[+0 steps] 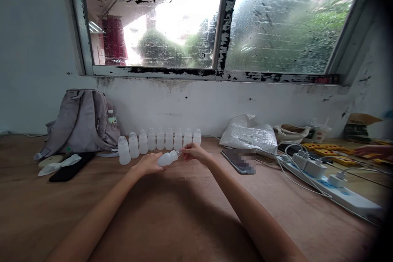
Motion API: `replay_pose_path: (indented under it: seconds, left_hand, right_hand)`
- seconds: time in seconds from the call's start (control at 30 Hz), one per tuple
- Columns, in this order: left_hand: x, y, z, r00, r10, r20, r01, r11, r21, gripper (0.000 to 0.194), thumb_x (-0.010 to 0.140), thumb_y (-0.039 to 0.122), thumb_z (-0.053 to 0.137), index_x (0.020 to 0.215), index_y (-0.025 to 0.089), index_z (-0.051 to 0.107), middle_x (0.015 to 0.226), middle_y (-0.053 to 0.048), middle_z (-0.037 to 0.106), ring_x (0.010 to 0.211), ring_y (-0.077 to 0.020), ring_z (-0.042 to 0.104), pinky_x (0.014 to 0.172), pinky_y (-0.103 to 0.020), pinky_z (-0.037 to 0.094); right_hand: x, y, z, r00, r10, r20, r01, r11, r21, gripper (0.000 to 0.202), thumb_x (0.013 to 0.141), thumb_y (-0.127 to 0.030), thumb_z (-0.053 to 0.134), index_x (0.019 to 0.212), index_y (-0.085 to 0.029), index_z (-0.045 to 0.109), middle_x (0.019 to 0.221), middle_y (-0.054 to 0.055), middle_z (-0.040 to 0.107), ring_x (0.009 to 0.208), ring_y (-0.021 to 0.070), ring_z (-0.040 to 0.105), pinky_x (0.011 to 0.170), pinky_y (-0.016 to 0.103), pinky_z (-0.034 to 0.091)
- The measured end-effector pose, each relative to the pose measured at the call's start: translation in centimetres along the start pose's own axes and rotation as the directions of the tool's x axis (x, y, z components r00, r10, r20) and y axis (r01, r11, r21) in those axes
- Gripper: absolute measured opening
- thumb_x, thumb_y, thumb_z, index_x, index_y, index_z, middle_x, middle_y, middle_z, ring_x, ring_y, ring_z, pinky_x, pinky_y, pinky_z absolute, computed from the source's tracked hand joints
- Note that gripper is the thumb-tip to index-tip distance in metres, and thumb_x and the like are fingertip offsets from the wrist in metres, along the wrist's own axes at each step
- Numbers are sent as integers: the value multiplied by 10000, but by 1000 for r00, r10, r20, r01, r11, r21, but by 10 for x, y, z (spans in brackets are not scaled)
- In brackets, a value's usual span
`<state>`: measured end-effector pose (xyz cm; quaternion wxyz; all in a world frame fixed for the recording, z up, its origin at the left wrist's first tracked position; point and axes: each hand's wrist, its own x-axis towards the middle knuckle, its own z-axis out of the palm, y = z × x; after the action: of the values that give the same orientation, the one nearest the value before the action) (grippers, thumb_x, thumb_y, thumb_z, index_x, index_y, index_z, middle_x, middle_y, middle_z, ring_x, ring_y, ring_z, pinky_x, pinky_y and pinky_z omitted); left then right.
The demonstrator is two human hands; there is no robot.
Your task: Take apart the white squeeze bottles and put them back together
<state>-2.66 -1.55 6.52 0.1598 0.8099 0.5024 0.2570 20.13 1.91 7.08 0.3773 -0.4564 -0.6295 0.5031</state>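
Observation:
My left hand (150, 164) is wrapped round a small translucent white bottle (166, 159), which is tilted so its narrow end points up to the right. At that end, the fingers of my right hand (194, 152) pinch together by the bottle's clear cap (178, 154); whether the cap is seated or loose is too small to make out. Just behind my hands, several matching white bottles (143, 142) with clear domed tops stand upright in a curved row. My right hand partly covers the bottles at the row's right end.
A grey backpack (82, 120) leans on the wall at left, near a black phone (72, 168) with a tissue (59, 165). On the right are another phone (235, 159), a silvery plastic bag (248, 135) and a power strip (353, 196) with cables. Another person's hand (373, 151) shows at far right.

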Motion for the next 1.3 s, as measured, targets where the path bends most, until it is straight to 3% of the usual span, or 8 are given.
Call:
replay_pose_path:
  seconds: [0.1,0.2,0.4,0.57,0.73,0.9,1.07,1.3]
  left_hand:
    - [1,-3,2,997,67,49,-71,994,83,287,568,358,636,779,177,566,748,-25,614,648,-186,531,521,-236,294]
    - [1,-5,2,997,52,56,-59,990,125,303,571,367,629,802,183,558,775,-26,611,665,-190,528,531,-240,295]
    - [1,-9,2,992,47,115,-63,988,140,320,581,388,619,830,202,548,817,-27,607,711,-200,545,569,-243,332]
    - [5,-18,3,998,2,66,-9,995,103,448,604,473,592,949,200,510,934,-69,589,836,-250,545,669,-280,379]
    - [13,-26,9,995,-96,24,99,966,-239,506,671,432,554,1066,139,432,1100,-129,506,982,-255,486,788,-322,400]
    - [15,-20,14,986,-113,126,168,736,-656,541,692,432,559,1093,133,353,1114,-147,478,937,-226,518,654,-284,471]
    - [13,-9,13,994,-45,99,105,633,-767,501,676,408,589,1066,160,396,976,-90,552,910,-216,540,697,-295,462]
    - [5,16,15,997,67,25,-23,639,-769,446,666,418,601,1011,169,467,1006,-73,562,903,-218,548,678,-294,472]
  right_hand:
    - [-4,-1,-2,999,45,8,-44,993,-109,338,610,-440,665,594,-119,563,529,39,567,409,99,509,373,218,449]
    - [-6,-2,-2,999,31,29,-27,993,-118,357,617,-459,652,568,-119,553,513,36,556,402,87,499,353,197,427]
    - [2,3,-1,996,-85,-38,81,992,-96,219,615,-315,675,667,-127,575,599,29,585,432,80,509,350,188,438]
    - [11,11,-3,985,-136,-107,116,977,-181,116,642,-223,631,689,-146,558,522,-12,541,415,84,504,320,168,402]
    - [15,25,-1,991,-127,-51,105,945,-309,89,574,-138,653,590,-142,566,467,-13,527,365,80,463,297,168,343]
    - [11,21,7,982,-183,-48,151,910,-386,120,570,-176,678,617,-148,571,518,-9,532,453,84,478,397,181,369]
    - [-5,-11,15,944,-330,-28,309,909,-281,442,678,-397,611,1066,-234,476,853,29,573,709,127,549,563,224,441]
    - [-18,-28,30,938,-334,92,340,938,-64,512,675,-403,620,1115,-248,408,867,21,570,776,146,564,634,252,472]
